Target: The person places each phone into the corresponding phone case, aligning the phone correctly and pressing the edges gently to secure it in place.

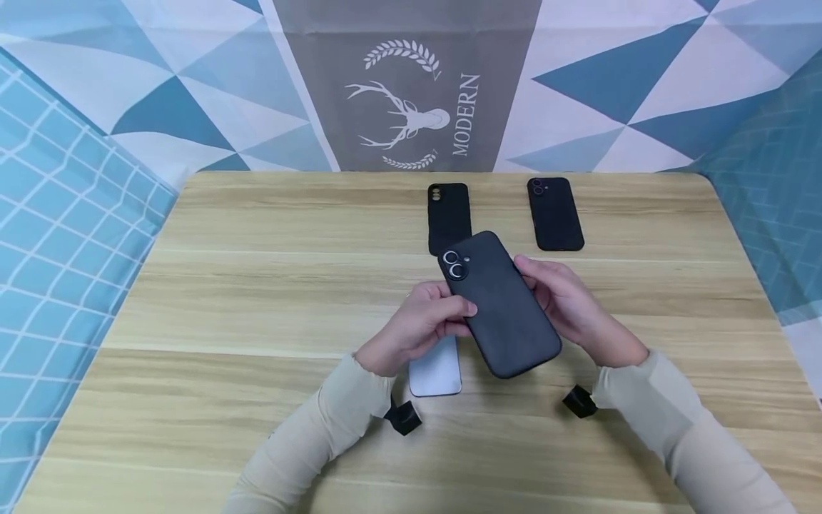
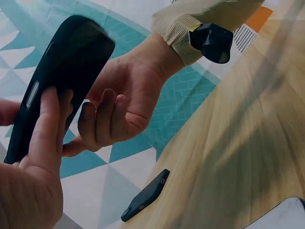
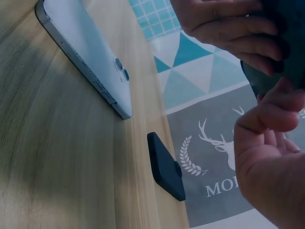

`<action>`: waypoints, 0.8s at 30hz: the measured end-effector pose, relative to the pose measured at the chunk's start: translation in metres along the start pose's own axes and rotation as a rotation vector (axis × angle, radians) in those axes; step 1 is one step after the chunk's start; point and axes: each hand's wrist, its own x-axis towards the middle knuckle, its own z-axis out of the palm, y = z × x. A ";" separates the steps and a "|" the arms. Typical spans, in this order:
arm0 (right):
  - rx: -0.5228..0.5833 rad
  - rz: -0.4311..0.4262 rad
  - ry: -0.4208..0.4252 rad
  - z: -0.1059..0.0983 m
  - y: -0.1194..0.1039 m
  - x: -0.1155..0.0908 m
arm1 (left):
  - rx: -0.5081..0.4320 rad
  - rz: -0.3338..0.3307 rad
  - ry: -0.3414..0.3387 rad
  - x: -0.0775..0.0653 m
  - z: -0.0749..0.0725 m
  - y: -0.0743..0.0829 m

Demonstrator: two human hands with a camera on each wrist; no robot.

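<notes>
Supporting a matte-black rounded rectangular phone (image 1: 507, 314) above a pale wood-grain table (image 1: 225, 300), the left hand (image 1: 424, 325) (head view) clamps its grip on one long edge, thumb across the back, presumably for steadiness; the right hand (image 1: 565, 296) meets the opposite edge. A white rectangular phone (image 1: 437, 371) lies nearby. Left wrist view: left fingers (image 2: 45, 126) brace the face opposite the thumb, leaving the lenses uncovered. Right wrist view: right fingers (image 3: 267, 117) bend beside the black phone; whether they clamp it cannot be told.

A pale phone (image 1: 437, 373) and two black phone-shaped objects (image 1: 449, 214) (image 1: 556, 215) lie on the wooden table (image 1: 257, 300) before deer-printed cloth (image 1: 411, 118).
</notes>
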 end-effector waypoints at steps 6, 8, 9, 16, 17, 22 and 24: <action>-0.042 0.005 -0.004 0.001 0.000 0.000 | 0.043 -0.038 -0.085 0.000 0.001 -0.002; -0.043 -0.007 0.014 0.002 0.000 -0.001 | 0.048 -0.035 -0.089 0.000 0.001 -0.002; -0.037 -0.019 0.028 0.002 0.000 -0.002 | 0.053 -0.032 -0.089 0.000 0.002 -0.002; 0.057 -0.153 0.164 0.003 0.007 -0.003 | 0.125 -0.038 -0.002 0.002 0.003 0.001; 0.061 -0.172 0.166 0.002 0.009 -0.003 | 0.127 -0.044 0.014 0.002 0.003 0.001; 0.109 -0.231 0.053 -0.004 0.013 -0.003 | 0.130 -0.046 0.053 0.003 0.001 0.002; 0.072 -0.238 0.012 -0.006 0.013 -0.003 | 0.113 -0.042 0.055 0.003 -0.001 0.001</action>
